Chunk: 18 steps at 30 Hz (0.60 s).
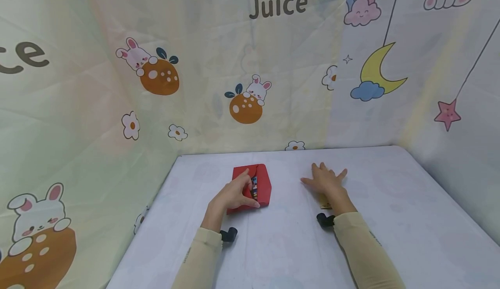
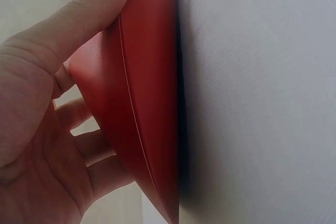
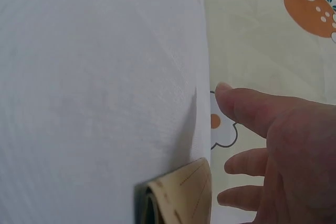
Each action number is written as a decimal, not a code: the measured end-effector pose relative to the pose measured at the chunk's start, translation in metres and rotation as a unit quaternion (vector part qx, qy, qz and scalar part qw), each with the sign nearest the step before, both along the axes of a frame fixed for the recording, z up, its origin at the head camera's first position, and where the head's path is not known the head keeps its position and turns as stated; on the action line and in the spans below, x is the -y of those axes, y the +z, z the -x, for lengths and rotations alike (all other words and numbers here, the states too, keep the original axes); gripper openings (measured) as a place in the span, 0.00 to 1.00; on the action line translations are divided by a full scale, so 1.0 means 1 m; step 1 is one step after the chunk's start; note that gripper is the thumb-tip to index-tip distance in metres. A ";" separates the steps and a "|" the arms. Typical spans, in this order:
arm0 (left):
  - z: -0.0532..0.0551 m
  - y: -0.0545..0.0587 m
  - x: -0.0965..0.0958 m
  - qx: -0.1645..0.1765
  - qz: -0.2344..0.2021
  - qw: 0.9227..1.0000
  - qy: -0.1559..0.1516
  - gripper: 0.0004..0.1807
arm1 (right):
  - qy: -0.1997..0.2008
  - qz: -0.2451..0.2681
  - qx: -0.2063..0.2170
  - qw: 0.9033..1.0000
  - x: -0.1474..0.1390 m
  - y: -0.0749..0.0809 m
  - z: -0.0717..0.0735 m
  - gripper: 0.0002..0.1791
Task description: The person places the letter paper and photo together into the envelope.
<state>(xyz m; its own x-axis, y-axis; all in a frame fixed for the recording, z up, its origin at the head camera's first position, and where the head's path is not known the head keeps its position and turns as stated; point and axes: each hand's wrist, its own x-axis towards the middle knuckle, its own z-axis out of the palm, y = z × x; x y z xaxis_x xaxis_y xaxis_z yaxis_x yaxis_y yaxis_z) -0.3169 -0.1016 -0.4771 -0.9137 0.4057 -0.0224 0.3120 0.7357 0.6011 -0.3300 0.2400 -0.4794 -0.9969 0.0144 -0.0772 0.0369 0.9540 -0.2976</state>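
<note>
Backed by a pale printed cloth (image 1: 211, 41), well beyond both grips, and working over a white-covered table (image 1: 281, 245) just beneath them. Gripping a red envelope-like case (image 1: 264, 187) with the left hand (image 1: 233, 193), with thumb laid over the raised red edge and fingers behind; showing a colourful patterned strip (image 1: 254, 187) right beside that grip, between red panels. Holding nothing firmly in the right hand (image 1: 327, 180), spread loose over a tan folded piece (image 1: 325, 202), well apart to the right of the left grip; cannot tell whether touching it. Judging by looks, likely to handle light and thin, bendy along the folds, perhaps smooth enough to slide on the table, hardly fragile but easy to crease. Best taken lightly between thumb and fingertips at the free edge of the panel right of the left grip, without squeezing across the fold
</note>
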 end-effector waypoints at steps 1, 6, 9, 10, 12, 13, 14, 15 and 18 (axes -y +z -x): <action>0.000 0.000 0.000 0.000 0.000 1.000 0.000 0.28 | 0.000 0.000 -0.001 1.000 0.000 0.000 0.000 0.47; 0.000 0.000 0.000 0.000 0.000 1.000 -0.002 0.28 | 0.000 0.000 -0.002 1.000 0.000 -0.001 0.000 0.46; 0.000 0.000 0.000 -0.001 0.003 1.000 -0.004 0.29 | 0.001 -0.001 -0.001 1.000 0.000 -0.002 0.000 0.45; 0.000 0.001 0.000 -0.001 0.003 1.000 -0.005 0.29 | 0.000 -0.003 -0.002 1.000 0.000 -0.002 0.000 0.45; 0.000 0.001 0.000 0.000 0.003 1.000 -0.006 0.29 | 0.000 -0.006 -0.004 1.000 -0.001 -0.003 0.000 0.44; 0.000 0.001 0.001 0.000 0.004 1.000 -0.007 0.29 | -0.001 -0.008 -0.006 1.000 -0.001 -0.004 0.000 0.44; 0.000 0.001 0.001 0.000 0.004 1.000 -0.007 0.29 | -0.002 -0.009 -0.007 1.000 0.000 -0.004 0.001 0.43; 0.000 0.001 0.001 0.000 0.003 1.000 -0.007 0.29 | -0.003 -0.011 -0.009 1.000 0.000 -0.005 0.001 0.43; 0.000 0.001 0.000 0.000 0.002 1.000 -0.007 0.29 | -0.010 -0.012 -0.012 1.000 0.001 -0.006 0.003 0.40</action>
<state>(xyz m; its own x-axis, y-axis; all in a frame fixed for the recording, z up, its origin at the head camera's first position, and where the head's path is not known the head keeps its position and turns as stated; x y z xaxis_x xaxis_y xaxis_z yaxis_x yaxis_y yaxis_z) -0.3168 -0.1020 -0.4762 -0.9077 0.4190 -0.0237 0.3231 0.7339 0.5975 -0.3328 0.2394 -0.4853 -0.9980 0.0364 -0.0524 0.0494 0.9602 -0.2749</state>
